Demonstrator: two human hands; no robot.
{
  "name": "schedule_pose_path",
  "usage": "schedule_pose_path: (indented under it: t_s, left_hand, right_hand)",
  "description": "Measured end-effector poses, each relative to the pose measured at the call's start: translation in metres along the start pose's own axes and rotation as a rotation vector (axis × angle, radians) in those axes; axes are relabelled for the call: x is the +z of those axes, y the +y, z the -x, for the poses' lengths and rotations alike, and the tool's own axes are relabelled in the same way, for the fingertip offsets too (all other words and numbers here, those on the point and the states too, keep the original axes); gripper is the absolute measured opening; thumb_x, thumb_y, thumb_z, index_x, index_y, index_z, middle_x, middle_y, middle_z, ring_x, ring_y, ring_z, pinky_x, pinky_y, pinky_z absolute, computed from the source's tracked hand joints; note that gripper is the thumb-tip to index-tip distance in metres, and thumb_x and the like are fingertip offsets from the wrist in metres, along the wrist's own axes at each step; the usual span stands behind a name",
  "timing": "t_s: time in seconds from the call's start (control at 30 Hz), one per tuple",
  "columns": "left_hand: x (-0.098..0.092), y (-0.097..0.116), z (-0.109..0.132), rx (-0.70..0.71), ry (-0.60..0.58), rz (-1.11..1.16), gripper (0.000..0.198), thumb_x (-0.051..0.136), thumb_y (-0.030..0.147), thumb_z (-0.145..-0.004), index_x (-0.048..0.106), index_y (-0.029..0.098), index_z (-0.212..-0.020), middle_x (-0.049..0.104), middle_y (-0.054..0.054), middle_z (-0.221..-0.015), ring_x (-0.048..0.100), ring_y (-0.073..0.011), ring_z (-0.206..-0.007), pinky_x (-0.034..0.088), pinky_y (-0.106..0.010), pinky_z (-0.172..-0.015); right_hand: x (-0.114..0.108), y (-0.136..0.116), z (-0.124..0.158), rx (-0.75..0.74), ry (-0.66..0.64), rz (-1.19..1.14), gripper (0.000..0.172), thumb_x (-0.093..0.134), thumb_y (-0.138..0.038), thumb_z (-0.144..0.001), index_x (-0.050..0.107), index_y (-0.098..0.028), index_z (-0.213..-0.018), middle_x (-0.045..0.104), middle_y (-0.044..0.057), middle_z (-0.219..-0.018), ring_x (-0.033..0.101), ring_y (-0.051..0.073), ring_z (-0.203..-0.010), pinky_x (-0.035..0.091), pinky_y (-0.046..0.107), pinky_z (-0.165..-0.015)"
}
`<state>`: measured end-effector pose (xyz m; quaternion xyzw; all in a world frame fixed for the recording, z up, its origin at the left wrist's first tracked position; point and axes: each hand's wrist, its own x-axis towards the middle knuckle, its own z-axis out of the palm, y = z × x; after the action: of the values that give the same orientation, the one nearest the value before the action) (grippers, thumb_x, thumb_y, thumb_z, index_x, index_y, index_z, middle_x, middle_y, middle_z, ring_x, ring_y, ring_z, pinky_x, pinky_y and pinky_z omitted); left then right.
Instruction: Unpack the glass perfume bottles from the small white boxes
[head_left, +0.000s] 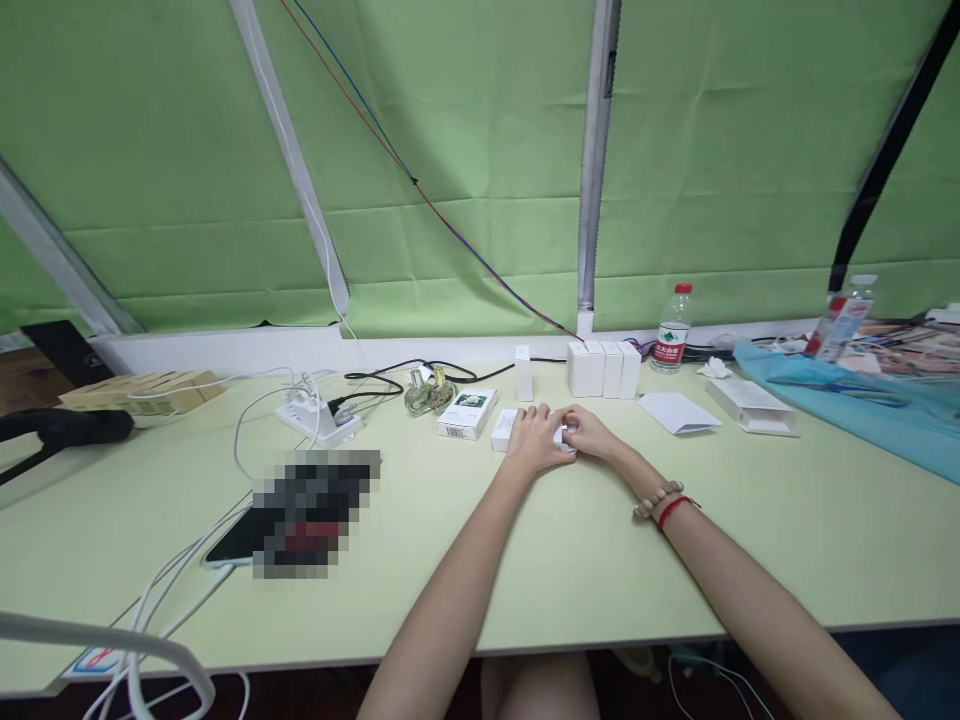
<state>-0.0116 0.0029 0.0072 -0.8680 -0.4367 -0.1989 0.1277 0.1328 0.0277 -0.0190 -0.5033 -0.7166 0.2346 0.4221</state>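
Observation:
A small white box (502, 430) lies on the table in front of me, largely covered by my hands. My left hand (535, 440) rests over it, fingers bent down around its sides. My right hand (589, 434) pinches at the box's right end, where a bit of white shows between the two hands. Just left of it is a white box with a green picture (468, 414). Behind my hands stand a single narrow white box (523, 374) and a row of several upright white boxes (603, 370).
A power strip (319, 420) with cables and a coiled clear cable bundle (429, 394) lie left. A tablet-like device (240, 535) is nearer. Right are a folded white sheet (679, 412), an opened white box (753, 407), a water bottle (671, 335) and blue plastic (847, 400).

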Motion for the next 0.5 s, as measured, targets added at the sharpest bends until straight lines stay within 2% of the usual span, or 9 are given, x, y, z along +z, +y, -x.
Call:
schedule_pose_path:
  t_s: [0.17,0.33,0.43,0.5]
  left_hand:
    - [-0.002,0.000,-0.003,-0.033,-0.034,-0.002,0.056,0.061,0.047,-0.063,0.050,0.029,-0.115,0.053,-0.007,-0.101,0.049,-0.0258,-0.096,0.032,-0.038,-0.085]
    - [-0.008,0.001,-0.003,-0.058,-0.065,-0.020,0.060,0.063,0.048,-0.062,0.047,0.031,-0.117,0.051,-0.006,-0.103,0.048,-0.0263,-0.098,0.031,-0.038,-0.087]
    - [-0.010,0.001,-0.004,-0.058,-0.052,-0.022,0.063,0.064,0.050,-0.060,0.047,0.030,-0.117,0.050,-0.007,-0.102,0.048,-0.0264,-0.096,0.032,-0.038,-0.086]
    - [-0.010,0.000,-0.004,-0.055,-0.045,-0.008,0.061,0.064,0.051,-0.060,0.048,0.029,-0.114,0.050,-0.007,-0.100,0.049,-0.0264,-0.095,0.033,-0.038,-0.085]
  right_hand:
    - [-0.010,0.003,-0.002,-0.025,-0.009,0.004,0.019,0.054,-0.008,-0.059,0.066,-0.017,-0.071,0.061,0.006,-0.093,0.056,0.018,-0.086,0.044,0.030,-0.082]
    - [-0.019,0.001,-0.001,-0.039,-0.050,0.002,0.013,0.057,-0.012,-0.060,0.067,-0.017,-0.068,0.060,0.007,-0.099,0.056,0.020,-0.090,0.046,0.032,-0.081]
    - [-0.025,0.000,0.000,-0.022,-0.083,-0.046,0.012,0.062,-0.021,-0.063,0.068,-0.016,-0.073,0.058,0.009,-0.105,0.057,0.020,-0.089,0.047,0.032,-0.076]
    - [-0.028,0.000,0.002,0.010,-0.093,-0.087,0.020,0.065,-0.029,-0.064,0.067,-0.015,-0.077,0.057,0.011,-0.108,0.058,0.019,-0.086,0.048,0.031,-0.073]
